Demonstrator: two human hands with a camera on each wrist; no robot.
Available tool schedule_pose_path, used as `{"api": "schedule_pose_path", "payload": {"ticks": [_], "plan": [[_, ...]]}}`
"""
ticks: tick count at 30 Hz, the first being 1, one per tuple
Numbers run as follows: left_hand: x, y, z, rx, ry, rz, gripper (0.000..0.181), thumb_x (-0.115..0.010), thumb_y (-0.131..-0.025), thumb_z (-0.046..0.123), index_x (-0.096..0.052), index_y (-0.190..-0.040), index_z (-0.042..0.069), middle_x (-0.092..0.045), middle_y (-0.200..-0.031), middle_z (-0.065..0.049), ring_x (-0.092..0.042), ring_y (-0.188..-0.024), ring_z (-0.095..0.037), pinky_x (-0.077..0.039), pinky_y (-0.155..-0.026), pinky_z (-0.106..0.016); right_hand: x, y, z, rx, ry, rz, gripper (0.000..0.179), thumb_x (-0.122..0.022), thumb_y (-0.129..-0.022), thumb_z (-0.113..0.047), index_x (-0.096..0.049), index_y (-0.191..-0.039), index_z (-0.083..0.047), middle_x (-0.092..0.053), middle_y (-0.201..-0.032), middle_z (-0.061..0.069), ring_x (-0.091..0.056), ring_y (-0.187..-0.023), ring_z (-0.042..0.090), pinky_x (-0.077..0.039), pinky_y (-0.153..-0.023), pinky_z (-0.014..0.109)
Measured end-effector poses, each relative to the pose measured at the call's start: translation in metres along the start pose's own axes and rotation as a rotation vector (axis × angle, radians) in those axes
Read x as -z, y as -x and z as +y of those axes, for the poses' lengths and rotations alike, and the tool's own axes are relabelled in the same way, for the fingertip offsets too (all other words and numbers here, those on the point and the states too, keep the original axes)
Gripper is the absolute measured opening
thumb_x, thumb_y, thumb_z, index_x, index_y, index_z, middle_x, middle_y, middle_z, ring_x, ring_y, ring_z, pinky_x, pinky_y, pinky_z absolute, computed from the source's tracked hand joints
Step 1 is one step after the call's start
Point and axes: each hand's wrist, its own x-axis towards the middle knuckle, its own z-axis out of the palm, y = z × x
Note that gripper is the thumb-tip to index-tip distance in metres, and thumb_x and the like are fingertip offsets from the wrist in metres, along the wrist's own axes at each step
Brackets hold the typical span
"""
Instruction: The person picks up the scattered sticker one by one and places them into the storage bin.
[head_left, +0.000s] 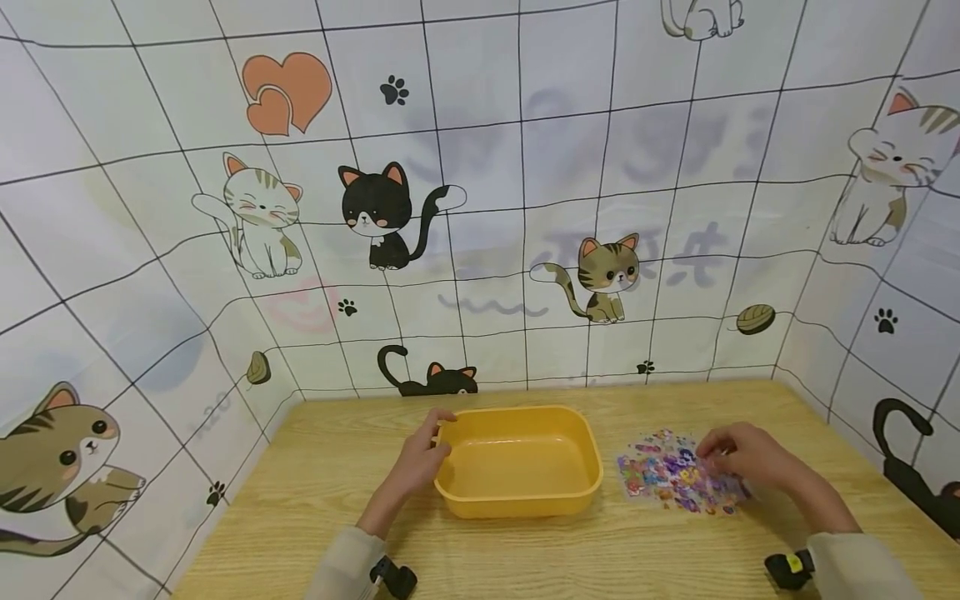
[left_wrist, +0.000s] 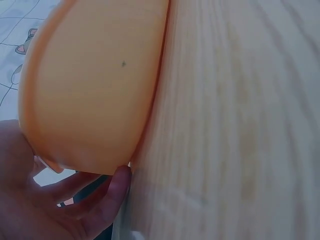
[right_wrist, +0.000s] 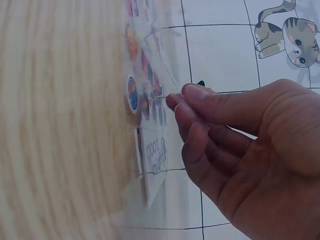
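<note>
Colourful stickers [head_left: 660, 479] lie spread just right of the yellow basin [head_left: 517, 507], outside it. Over them the right hand [head_left: 752, 454] pinches clear film [right_wrist: 161, 57] between thumb and fingertip. The left hand's [head_left: 420, 454] fingers curl round the open-topped basin's left end, against the wooden table [head_left: 525, 554].

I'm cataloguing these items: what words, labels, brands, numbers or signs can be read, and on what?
None reads with certainty.
White panel near the stickers: lettering turned sideways, too blurred to read surely.
Wall: pale characters at the back and small marks at the left, too faint to read.
Yellow tray: no text visible.
</note>
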Motion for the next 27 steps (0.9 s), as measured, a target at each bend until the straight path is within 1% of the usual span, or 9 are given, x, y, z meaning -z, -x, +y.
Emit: {"api": "schedule_pose_path", "payload": {"ticks": [2,4,6,9,11,15,19,22,27], "plan": [[0.000,0.000,0.000,-0.005,-0.020,0.004,0.037,-0.055,-0.093,0.004,-0.060,-0.128,0.015,-0.064,-0.136,-0.018,-0.063,-0.112,-0.032,-0.053,-0.086,-0.042,0.001,0.000,0.000,0.004,-0.042,0.008,0.021,-0.060,-0.095,0.000,-0.072,-0.111,0.005,-0.071,-0.096,0.011,-0.058,-0.071,0.007,-0.052,-0.059,0.029],[0.001,0.000,0.000,-0.010,-0.030,-0.013,0.035,-0.057,-0.093,0.006,-0.062,-0.127,0.015,-0.061,-0.143,-0.016,-0.059,-0.121,-0.033,-0.051,-0.092,-0.044,0.002,0.000,0.001,0.003,-0.090,0.023,0.023,-0.059,-0.098,-0.001,-0.070,-0.116,0.008,-0.070,-0.097,0.013,-0.056,-0.067,0.009,-0.052,-0.057,0.031],[0.003,0.002,0.001,0.004,-0.019,-0.049,0.040,-0.059,-0.091,0.008,-0.061,-0.131,0.014,-0.058,-0.148,-0.016,-0.060,-0.119,-0.034,-0.053,-0.090,-0.043,0.003,0.000,0.002,-0.005,-0.136,0.052,0.024,-0.058,-0.100,-0.002,-0.069,-0.119,0.009,-0.069,-0.098,0.015,-0.055,-0.065,0.010,-0.052,-0.056,0.032],[0.006,0.004,0.002,0.020,-0.003,-0.104,0.051,-0.062,-0.087,0.006,-0.057,-0.138,0.012,-0.053,-0.151,-0.019,-0.063,-0.108,-0.032,-0.054,-0.078,-0.036,0.003,0.000,0.002,-0.017,-0.181,0.102,0.026,-0.058,-0.102,-0.005,-0.067,-0.122,0.010,-0.071,-0.101,0.015,-0.056,-0.064,0.012,-0.052,-0.056,0.033],[0.007,0.005,0.004,0.023,-0.003,-0.122,0.057,-0.063,-0.084,0.004,-0.055,-0.140,0.012,-0.050,-0.152,-0.021,-0.065,-0.104,-0.032,-0.054,-0.073,-0.033,0.005,0.000,0.000,-0.022,-0.221,0.122,0.029,-0.058,-0.103,-0.007,-0.065,-0.126,0.011,-0.072,-0.100,0.013,-0.057,-0.063,0.013,-0.052,-0.058,0.034],[0.008,0.006,0.006,-0.002,-0.025,-0.121,0.062,-0.065,-0.081,0.002,-0.054,-0.141,0.010,-0.050,-0.153,-0.023,-0.065,-0.106,-0.035,-0.055,-0.074,-0.034,0.008,0.000,-0.005,-0.020,-0.271,0.143,0.036,-0.060,-0.104,-0.014,-0.063,-0.130,0.011,-0.073,-0.098,0.005,-0.058,-0.065,0.015,-0.054,-0.061,0.034],[0.007,0.006,0.006,-0.032,-0.042,-0.102,0.063,-0.065,-0.079,0.001,-0.055,-0.140,0.008,-0.052,-0.150,-0.024,-0.066,-0.107,-0.038,-0.057,-0.076,-0.038,0.010,0.000,-0.011,-0.006,-0.270,0.167,0.039,-0.062,-0.103,-0.020,-0.064,-0.129,0.010,-0.073,-0.099,0.000,-0.060,-0.067,0.015,-0.055,-0.064,0.034],[0.006,0.005,0.004,-0.039,-0.051,-0.091,0.062,-0.064,-0.079,0.001,-0.055,-0.140,0.007,-0.054,-0.148,-0.024,-0.067,-0.107,-0.038,-0.057,-0.078,-0.039,0.012,0.000,-0.017,0.005,-0.279,0.195,0.038,-0.063,-0.103,-0.020,-0.065,-0.127,0.010,-0.074,-0.098,-0.001,-0.060,-0.066,0.015,-0.055,-0.063,0.034],[0.005,0.004,0.001,-0.036,-0.034,-0.088,0.061,-0.064,-0.080,0.001,-0.055,-0.140,0.007,-0.054,-0.149,-0.024,-0.067,-0.109,-0.039,-0.058,-0.078,-0.039,0.013,0.002,-0.026,0.061,-0.333,0.221,0.035,-0.062,-0.103,-0.015,-0.064,-0.125,0.012,-0.074,-0.094,-0.005,-0.060,-0.065,0.015,-0.054,-0.061,0.032]]}}
